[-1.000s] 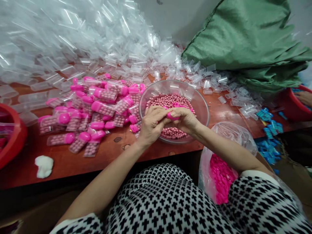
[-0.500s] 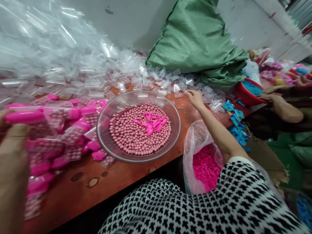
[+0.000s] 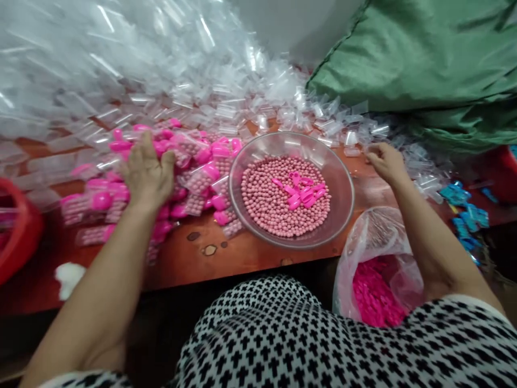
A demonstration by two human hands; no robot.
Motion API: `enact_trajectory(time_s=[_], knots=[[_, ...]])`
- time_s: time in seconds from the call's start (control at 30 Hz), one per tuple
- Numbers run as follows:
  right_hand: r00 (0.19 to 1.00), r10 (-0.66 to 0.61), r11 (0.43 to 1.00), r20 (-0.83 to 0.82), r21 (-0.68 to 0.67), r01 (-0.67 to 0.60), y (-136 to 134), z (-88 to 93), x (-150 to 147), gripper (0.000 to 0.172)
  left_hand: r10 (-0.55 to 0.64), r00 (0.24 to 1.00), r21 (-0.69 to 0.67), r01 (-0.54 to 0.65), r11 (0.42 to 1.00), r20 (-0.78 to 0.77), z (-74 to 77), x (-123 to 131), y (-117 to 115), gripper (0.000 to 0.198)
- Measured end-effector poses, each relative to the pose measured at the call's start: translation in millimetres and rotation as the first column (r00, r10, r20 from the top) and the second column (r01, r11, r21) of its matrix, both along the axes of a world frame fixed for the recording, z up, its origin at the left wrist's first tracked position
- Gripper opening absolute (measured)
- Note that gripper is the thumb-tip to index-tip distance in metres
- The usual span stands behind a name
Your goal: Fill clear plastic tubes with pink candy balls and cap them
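The white top (image 3: pixel 278 337) bears black crosses.

Two hands, one bowl, crowds of small parts

The person's hands number two: left hand (image 3: pixel 147 172) left of centre, right hand (image 3: pixel 386 160) right of centre. One bowl (image 3: pixel 341 196) sits mid-frame, with beads (image 3: pixel 274 207) beyond exact count and roughly eight overlapping pink pieces (image 3: pixel 309 195). Left of it, the pink-capped containers (image 3: pixel 200 180) come to a couple of dozen or more, some hidden. Clear containers (image 3: pixel 222 108) across the upper left are too many to count.

Single items: one green sack (image 3: pixel 424 64), upper right; one plastic bag (image 3: pixel 382 231), lower right, its pink contents (image 3: pixel 377 296) uncountable; one white wad (image 3: pixel 68 277), lower left. Red basins: two, at the left edge (image 3: pixel 30 237) and right edge (image 3: pixel 495 172). Blue pieces (image 3: pixel 470 215) at right: several, overlapping.
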State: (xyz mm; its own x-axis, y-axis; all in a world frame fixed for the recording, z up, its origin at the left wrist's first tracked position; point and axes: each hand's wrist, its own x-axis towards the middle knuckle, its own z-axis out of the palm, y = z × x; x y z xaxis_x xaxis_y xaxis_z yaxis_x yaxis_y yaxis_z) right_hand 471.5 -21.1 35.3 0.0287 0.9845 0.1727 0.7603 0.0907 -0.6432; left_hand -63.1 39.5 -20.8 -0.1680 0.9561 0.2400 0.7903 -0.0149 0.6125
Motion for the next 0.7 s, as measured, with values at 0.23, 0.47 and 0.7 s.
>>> enact_trajectory(time_s=[0.23, 0.47, 0.7], knots=[[0.829, 0.495, 0.856, 0.262, -0.313, -0.412, -28, 36.7, -147, 0.016, -0.05, 0.992, 0.072, 0.041, 0.997, 0.116, 0.1, 0, -19, 0.087], [0.67, 0.5, 0.84, 0.55, -0.496, -0.219, -14, -13.5, -240, 0.009, -0.087, 0.987, 0.226, 0.054, 0.973, 0.138, -4.7, -9, -28, 0.08], [0.953, 0.303, 0.908, 0.007, -0.305, -0.287, 10, -31.6, -247, 0.015, -0.355, 0.91, 0.366, 0.263, 0.892, 0.212, 31.5, 30, -64, 0.046]])
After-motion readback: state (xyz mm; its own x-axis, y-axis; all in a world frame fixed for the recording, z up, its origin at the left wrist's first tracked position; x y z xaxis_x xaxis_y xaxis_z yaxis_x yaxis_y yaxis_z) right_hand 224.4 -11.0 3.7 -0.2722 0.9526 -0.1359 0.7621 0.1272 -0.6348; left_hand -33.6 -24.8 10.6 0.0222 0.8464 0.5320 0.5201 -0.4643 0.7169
